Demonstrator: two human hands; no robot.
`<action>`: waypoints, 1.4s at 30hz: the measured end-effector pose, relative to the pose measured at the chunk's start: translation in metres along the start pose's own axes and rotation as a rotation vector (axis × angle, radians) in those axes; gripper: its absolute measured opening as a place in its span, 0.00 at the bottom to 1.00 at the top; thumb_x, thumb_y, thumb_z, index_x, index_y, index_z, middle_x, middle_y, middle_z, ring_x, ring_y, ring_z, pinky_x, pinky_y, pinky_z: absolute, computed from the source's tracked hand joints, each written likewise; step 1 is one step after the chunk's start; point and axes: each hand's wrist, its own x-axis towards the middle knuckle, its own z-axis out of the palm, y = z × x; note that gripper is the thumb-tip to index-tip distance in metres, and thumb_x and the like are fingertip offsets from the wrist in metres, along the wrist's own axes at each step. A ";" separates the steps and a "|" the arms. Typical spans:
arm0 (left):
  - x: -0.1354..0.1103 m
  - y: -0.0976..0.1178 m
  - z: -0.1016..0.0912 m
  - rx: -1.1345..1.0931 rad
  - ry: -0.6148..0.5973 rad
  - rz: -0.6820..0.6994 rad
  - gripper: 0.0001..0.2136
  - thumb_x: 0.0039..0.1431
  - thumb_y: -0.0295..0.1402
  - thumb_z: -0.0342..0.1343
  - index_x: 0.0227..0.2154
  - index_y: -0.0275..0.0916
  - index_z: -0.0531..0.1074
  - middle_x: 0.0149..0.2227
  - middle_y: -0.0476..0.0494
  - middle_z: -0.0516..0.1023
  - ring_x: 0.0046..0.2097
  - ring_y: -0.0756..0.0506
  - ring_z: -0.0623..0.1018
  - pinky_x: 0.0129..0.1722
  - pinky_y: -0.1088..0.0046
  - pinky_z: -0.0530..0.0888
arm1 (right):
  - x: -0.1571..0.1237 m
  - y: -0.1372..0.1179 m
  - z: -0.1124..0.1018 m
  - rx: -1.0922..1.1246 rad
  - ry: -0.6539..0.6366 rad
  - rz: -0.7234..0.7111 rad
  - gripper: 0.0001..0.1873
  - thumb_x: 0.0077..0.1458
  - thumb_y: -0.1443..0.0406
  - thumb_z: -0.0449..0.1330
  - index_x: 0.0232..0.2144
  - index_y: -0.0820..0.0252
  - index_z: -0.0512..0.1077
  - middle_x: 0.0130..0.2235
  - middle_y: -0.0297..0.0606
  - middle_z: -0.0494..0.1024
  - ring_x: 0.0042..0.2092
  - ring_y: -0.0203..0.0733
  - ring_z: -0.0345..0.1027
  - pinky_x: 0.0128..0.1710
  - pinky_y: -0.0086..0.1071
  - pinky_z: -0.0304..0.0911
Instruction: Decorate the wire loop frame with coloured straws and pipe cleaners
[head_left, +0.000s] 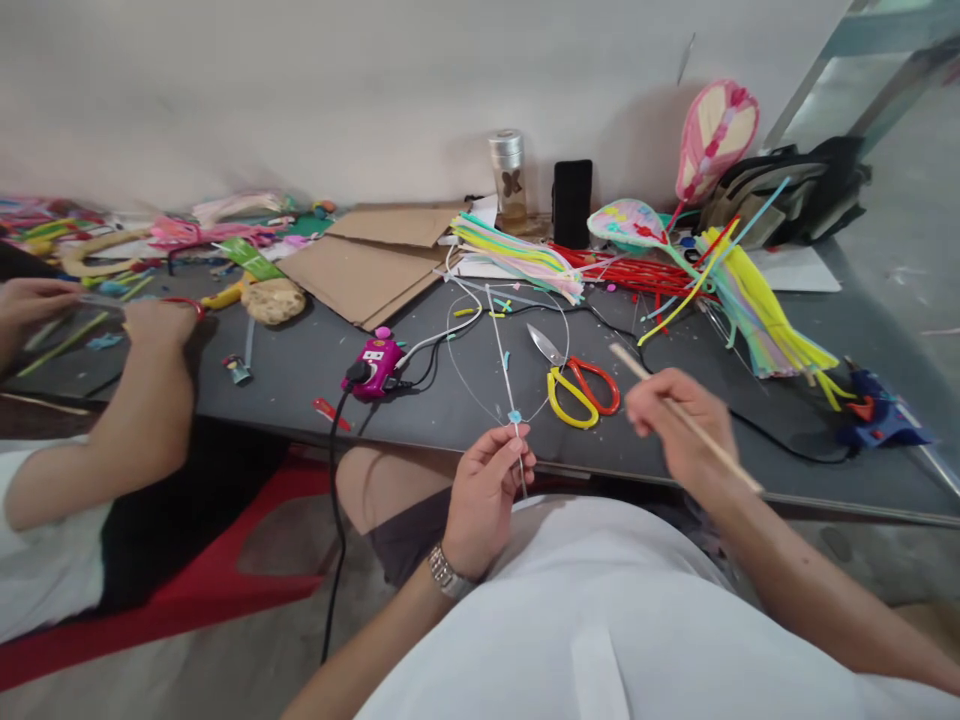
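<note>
Pinched in the fingers of my left hand (491,480) is the stem of a thin wire frame (505,370). Its fine wire loop spreads over the table's front edge, and a small blue piece (514,416) sits where the wires meet, just above my fingertips. My right hand (682,420) is closed around a pale wooden stick (709,440), held slanting over the table edge and apart from the frame. Between the hands lie scissors (574,385) with one yellow and one red handle, blades pointing away to the left.
Bundles of pipe cleaners (517,255) and a blue glue gun (889,415) lie on the grey table. A magenta power strip (375,368) with cords stands left. Cardboard sheets (360,265), a bottle (508,180) and a phone (572,203) are behind. A co-worker's arm (142,400) reaches in at left.
</note>
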 end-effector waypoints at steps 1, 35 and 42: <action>0.000 0.000 0.000 -0.007 0.006 0.005 0.14 0.49 0.36 0.72 0.37 0.36 0.79 0.29 0.50 0.74 0.32 0.52 0.74 0.28 0.77 0.71 | 0.003 -0.004 -0.011 0.029 0.121 -0.053 0.09 0.55 0.65 0.63 0.23 0.57 0.72 0.23 0.30 0.73 0.24 0.33 0.62 0.25 0.29 0.56; 0.001 -0.009 0.007 -0.019 -0.005 0.024 0.15 0.44 0.38 0.76 0.34 0.37 0.83 0.38 0.43 0.85 0.35 0.48 0.81 0.35 0.73 0.79 | -0.023 0.018 0.070 0.477 -0.410 0.519 0.15 0.41 0.56 0.76 0.27 0.57 0.79 0.27 0.31 0.76 0.29 0.36 0.67 0.31 0.32 0.66; 0.001 -0.009 0.007 -0.059 -0.022 -0.024 0.16 0.42 0.37 0.77 0.34 0.37 0.83 0.36 0.43 0.85 0.35 0.47 0.82 0.36 0.70 0.80 | -0.023 0.016 0.071 0.501 -0.440 0.504 0.18 0.46 0.53 0.73 0.25 0.59 0.73 0.21 0.27 0.68 0.24 0.30 0.54 0.25 0.27 0.52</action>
